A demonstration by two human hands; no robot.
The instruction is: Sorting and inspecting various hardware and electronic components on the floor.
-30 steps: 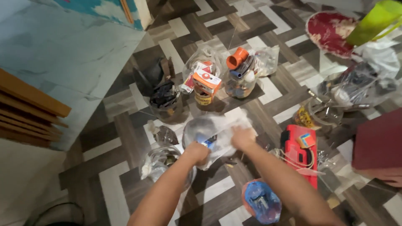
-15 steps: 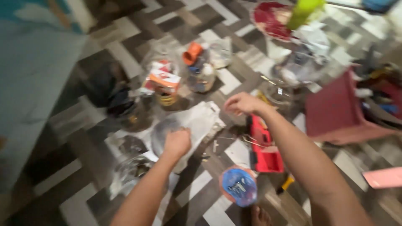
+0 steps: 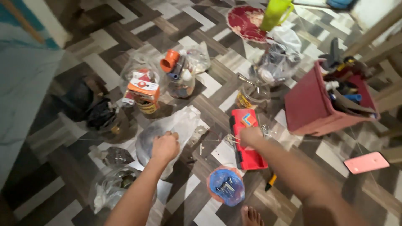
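Note:
My left hand [image 3: 165,146] is closed on the edge of a clear plastic bag [image 3: 176,125] that lies on the patterned floor. My right hand [image 3: 250,136] rests with curled fingers on a red plastic case [image 3: 246,157], close to thin wires or nails beside it; whether it grips anything I cannot tell. In front of my arms stands a blue-topped container of nails [image 3: 226,186]. My bare toes [image 3: 252,217] show at the bottom edge.
Clear jars and bags of hardware stand behind: one with an orange box [image 3: 144,91], one with an orange pipe fitting [image 3: 171,62]. A red crate of tools [image 3: 322,102] sits right, a pink phone [image 3: 366,162] near it, a green jug [image 3: 275,13] at the back.
The view swung right and the red crate came into sight. My right hand left the plastic bag and moved right onto the red case. My left hand stays on the bag.

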